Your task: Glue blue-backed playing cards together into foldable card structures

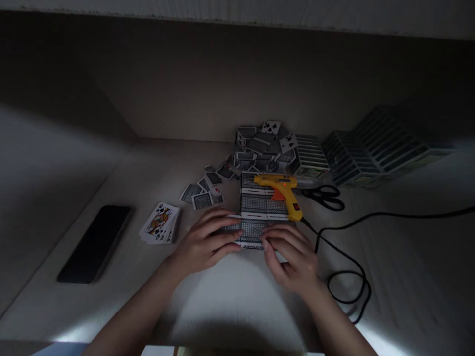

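A flat structure made of playing cards (255,203), with patterned backs and white-edged seams, lies in front of me. My left hand (208,240) is closed around a playing card (229,229) at the structure's left side, its fingertips reaching the edge. The fingers of my right hand (295,254) are bent together and grip the front right part of the structure; the exact contact is partly hidden. On the structure's far right rests a yellow glue gun (285,190), its small red light glowing and its nozzle pointing left.
Black scissors (324,196) lie right of the glue gun, whose black cord (347,225) loops rightward. Loose cards (202,200) and a card pile (263,143) are behind. Card stacks (311,155) stand back right. A face-up deck (160,223) and phone (95,244) lie left.
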`<state>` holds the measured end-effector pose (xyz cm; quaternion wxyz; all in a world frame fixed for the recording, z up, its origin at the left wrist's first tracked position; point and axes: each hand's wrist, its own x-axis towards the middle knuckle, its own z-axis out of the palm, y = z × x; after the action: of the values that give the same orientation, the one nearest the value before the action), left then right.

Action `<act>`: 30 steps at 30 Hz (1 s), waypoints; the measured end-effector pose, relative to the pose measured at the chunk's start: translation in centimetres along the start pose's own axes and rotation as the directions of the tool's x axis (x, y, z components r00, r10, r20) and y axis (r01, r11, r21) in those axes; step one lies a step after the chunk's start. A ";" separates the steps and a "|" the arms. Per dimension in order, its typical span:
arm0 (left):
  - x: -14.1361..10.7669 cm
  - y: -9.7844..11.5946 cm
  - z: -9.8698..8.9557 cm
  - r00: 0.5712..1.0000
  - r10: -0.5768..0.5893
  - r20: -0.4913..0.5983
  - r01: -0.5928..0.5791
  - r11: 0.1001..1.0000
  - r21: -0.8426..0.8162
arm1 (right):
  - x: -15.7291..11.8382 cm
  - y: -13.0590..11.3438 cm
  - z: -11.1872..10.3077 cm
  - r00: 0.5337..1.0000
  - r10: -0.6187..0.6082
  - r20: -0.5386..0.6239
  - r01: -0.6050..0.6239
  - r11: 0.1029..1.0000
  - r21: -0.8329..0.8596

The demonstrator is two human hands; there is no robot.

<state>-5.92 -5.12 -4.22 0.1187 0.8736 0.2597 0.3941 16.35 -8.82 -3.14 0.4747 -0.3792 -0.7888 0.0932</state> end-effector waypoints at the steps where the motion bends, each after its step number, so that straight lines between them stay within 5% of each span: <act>1: 0.0 0.0 0.0 1.000 0.007 0.006 -0.007 1.000 0.009 | 0.0 0.0 0.0 1.000 0.000 0.001 0.000 1.000 -0.002; 11: -0.1 0.1 0.1 1.000 0.000 0.017 0.000 1.000 0.025 | 0.1 -0.1 0.0 1.000 0.000 -0.003 0.000 1.000 -0.006; 17: -0.5 0.2 0.3 0.983 -0.177 0.055 0.177 0.984 0.007 | 0.1 -0.1 0.0 1.000 0.007 0.006 -0.007 1.000 0.004; 30: -0.1 0.1 0.0 0.948 -0.286 0.141 0.304 0.944 -0.128 | 0.0 0.1 0.0 1.000 0.004 0.013 -0.004 1.000 0.002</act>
<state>-5.92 -5.24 -4.28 0.2565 0.8359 0.3499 0.3364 16.38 -8.74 -3.13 0.4697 -0.3798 -0.7910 0.0973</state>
